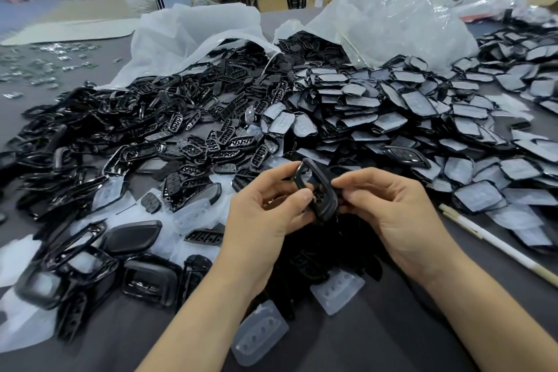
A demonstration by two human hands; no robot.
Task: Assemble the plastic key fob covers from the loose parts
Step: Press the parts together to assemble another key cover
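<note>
A black plastic key fob frame (320, 190) is held up between both hands above the grey table. My left hand (265, 211) grips its left side, thumb pressed on the front edge. My right hand (389, 205) pinches its right side with thumb and forefinger. A large heap of loose black frames and button plates (169, 130) lies to the left and behind. Flat covers with grey film (392, 106) are stacked at the right. Translucent silicone button pads (261, 334) lie near my forearms.
Two open white plastic bags (193, 33) spill parts at the back of the table (453, 326). A long pale stick (495, 243) lies at the right. Small metal pieces (45, 66) are scattered far left. Other tables and cardboard boxes stand behind.
</note>
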